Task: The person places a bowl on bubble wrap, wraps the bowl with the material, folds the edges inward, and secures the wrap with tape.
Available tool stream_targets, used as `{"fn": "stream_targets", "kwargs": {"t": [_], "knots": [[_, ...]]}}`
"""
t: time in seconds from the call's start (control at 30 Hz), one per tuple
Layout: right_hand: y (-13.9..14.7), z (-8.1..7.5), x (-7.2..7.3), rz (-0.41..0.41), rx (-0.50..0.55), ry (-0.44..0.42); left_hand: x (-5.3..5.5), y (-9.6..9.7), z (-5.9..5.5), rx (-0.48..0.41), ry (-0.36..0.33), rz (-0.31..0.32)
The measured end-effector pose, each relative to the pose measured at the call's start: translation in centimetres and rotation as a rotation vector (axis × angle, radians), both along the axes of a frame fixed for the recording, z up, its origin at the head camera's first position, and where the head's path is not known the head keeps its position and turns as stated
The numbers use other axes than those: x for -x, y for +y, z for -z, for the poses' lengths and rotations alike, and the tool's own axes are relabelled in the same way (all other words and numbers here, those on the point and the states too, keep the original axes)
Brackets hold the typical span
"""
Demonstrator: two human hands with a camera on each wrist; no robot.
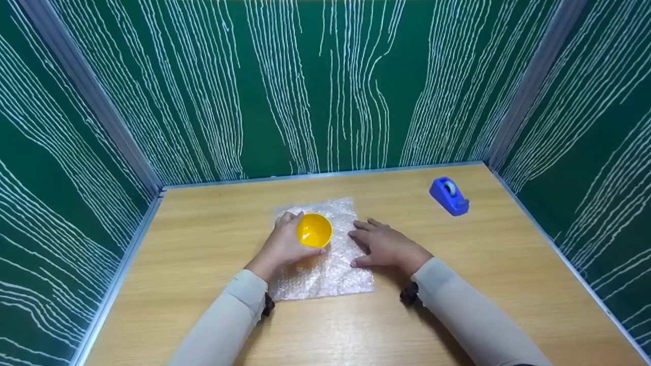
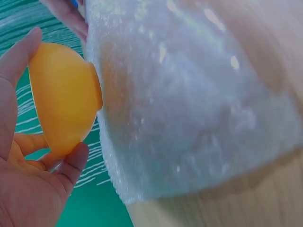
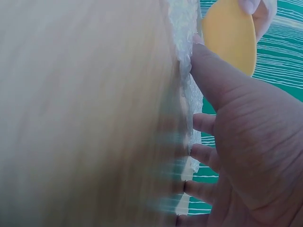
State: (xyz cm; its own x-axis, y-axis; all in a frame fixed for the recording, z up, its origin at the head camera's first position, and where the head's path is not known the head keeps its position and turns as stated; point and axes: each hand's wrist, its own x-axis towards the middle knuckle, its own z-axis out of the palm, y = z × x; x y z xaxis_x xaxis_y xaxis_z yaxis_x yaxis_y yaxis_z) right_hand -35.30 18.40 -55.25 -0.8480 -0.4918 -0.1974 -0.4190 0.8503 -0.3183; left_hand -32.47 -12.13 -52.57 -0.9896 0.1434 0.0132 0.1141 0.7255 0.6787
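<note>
A small yellow bowl [image 1: 315, 230] is upright over the left-middle part of a bubble wrap sheet [image 1: 333, 282]. My left hand [image 1: 291, 239] grips the bowl by its rim, thumb on the near side and fingers on the far side. In the left wrist view the bowl [image 2: 64, 97] shows its round side and foot, with the foot right at the bubble wrap [image 2: 180, 123]. My right hand [image 1: 384, 245] lies at the sheet's right edge with fingers spread, fingertips touching the wrap. The right wrist view shows its thumb and fingers [image 3: 206, 156] along that edge.
A blue tape dispenser [image 1: 449, 196] with a roll of tape stands at the back right of the wooden table [image 1: 203, 254]. Green panels with white wavy lines [image 1: 335, 91] rise behind and at both sides, joined by grey metal posts [image 1: 529, 76].
</note>
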Motion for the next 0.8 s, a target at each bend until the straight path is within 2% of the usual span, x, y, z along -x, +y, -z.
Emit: {"fn": "stream_targets", "kwargs": {"t": [0.47, 0.8], "knots": [[0.05, -0.19, 0.04, -0.031, -0.019, 0.025, -0.07, 0.52, 0.21, 0.030, -0.016, 0.060], [-0.08, -0.09, -0.03, 0.001, -0.015, 0.004, 0.16, 0.00, 0.02, 0.019, -0.089, 0.053]]}}
